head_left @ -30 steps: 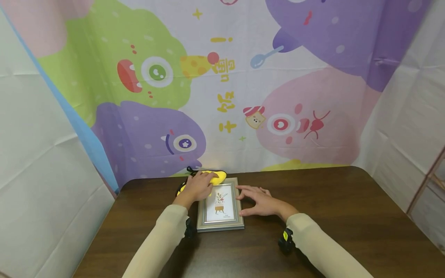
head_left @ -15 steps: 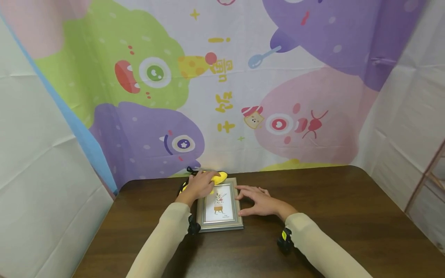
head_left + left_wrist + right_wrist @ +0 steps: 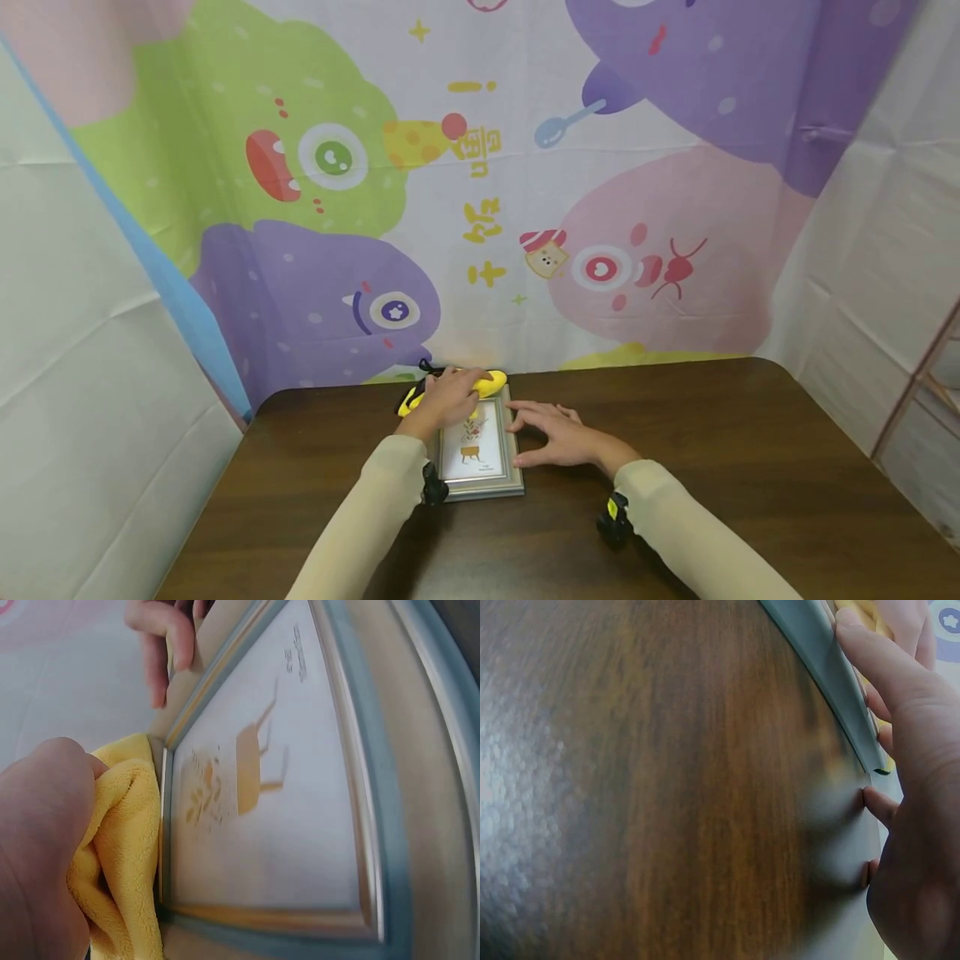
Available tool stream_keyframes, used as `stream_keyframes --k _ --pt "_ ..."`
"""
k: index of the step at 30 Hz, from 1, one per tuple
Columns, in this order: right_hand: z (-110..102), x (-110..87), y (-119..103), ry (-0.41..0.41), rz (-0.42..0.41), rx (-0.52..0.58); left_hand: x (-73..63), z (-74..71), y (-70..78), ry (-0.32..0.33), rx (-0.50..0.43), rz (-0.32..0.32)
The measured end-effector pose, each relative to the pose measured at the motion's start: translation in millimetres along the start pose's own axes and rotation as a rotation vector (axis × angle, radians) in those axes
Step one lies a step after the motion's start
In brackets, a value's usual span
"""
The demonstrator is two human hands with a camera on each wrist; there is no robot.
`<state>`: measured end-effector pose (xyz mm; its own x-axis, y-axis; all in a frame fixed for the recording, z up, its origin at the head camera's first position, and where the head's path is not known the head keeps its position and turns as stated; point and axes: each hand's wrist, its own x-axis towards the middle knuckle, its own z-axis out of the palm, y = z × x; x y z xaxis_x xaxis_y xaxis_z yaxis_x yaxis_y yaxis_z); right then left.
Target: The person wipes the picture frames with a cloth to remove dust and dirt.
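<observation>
A picture frame (image 3: 483,487) with a silvery border lies flat on the table; its print shows a potted plant on a small stand. Across the frame's far end my left hand (image 3: 450,396) holds a bunched yellow cloth (image 3: 491,383). Close up in the left wrist view, the fluffy cloth (image 3: 124,847) lies folded against the inner border, and most of my fingers are hidden. My right hand (image 3: 557,433) rests at the frame's right side, thumb and fingers spread along the edge. The right wrist view shows the thumb on the frame's side (image 3: 832,690).
Dark edging and a black cord loop (image 3: 426,365) show at the cloth's far side. The brown wooden table (image 3: 675,433) ends at a cartoon-printed curtain (image 3: 495,325). Pale sheets (image 3: 97,375) hang on both sides. A black wrist camera (image 3: 615,521) sits on the right sleeve.
My left hand has slid to the right with the yellow cloth along the frame's far end. The right hand stays at the frame's edge.
</observation>
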<state>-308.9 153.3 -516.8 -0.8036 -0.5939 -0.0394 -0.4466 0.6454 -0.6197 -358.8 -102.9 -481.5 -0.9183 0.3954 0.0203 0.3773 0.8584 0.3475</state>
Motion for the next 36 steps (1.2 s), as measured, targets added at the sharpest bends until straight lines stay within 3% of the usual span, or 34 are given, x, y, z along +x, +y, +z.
stream_keyframes --k 8,16,26,36 --pt "0.5 0.0 0.0 0.002 -0.016 0.002 13.6 10.5 2.6 -0.015 -0.044 0.034" --pt "0.6 -0.1 0.8 -0.003 0.005 -0.001 14.5 9.9 6.6 -0.039 -0.015 0.033" --pt "0.0 1.6 -2.2 -0.008 0.001 -0.007 3.0 -2.4 10.9 -0.034 0.118 0.010" --pt "0.5 0.6 -1.3 0.006 0.004 -0.005 -8.3 -6.8 -5.2 -0.002 0.141 -0.024"
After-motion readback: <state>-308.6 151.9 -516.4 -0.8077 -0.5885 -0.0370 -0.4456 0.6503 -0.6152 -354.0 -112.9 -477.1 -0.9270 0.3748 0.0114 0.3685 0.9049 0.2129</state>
